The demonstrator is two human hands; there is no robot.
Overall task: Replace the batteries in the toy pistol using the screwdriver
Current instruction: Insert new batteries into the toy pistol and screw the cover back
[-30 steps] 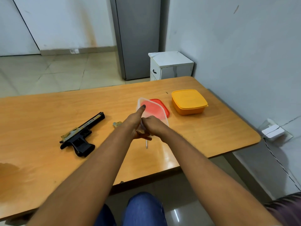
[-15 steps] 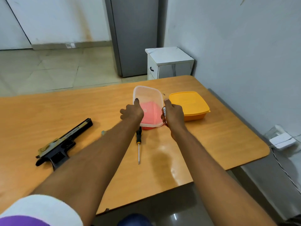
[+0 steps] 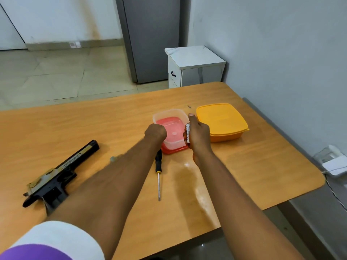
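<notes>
The black and gold toy pistol [image 3: 56,177] lies on the wooden table [image 3: 112,124] at the left. A screwdriver [image 3: 158,171] with a black and yellow handle lies in the middle, tip toward me. A clear plastic box [image 3: 170,121] sits on its red lid [image 3: 173,150] behind the screwdriver. My left hand [image 3: 155,132] is curled at the box's left wall; what it holds is hidden. My right hand [image 3: 197,134] grips white batteries [image 3: 187,133] beside the box's right wall. A small object [image 3: 113,158] lies blurred beside my left forearm.
An orange lidded box [image 3: 221,121] stands just right of my right hand. The table's right edge runs close to a grey wall. A white cabinet [image 3: 193,66] and a grey fridge [image 3: 150,38] stand behind the table. A white power adapter [image 3: 334,164] lies on the floor at the right.
The clear box came down from its raised, tilted pose and now sits upright on the red lid. The screwdriver came into view on the table. My right hand now shows batteries.
</notes>
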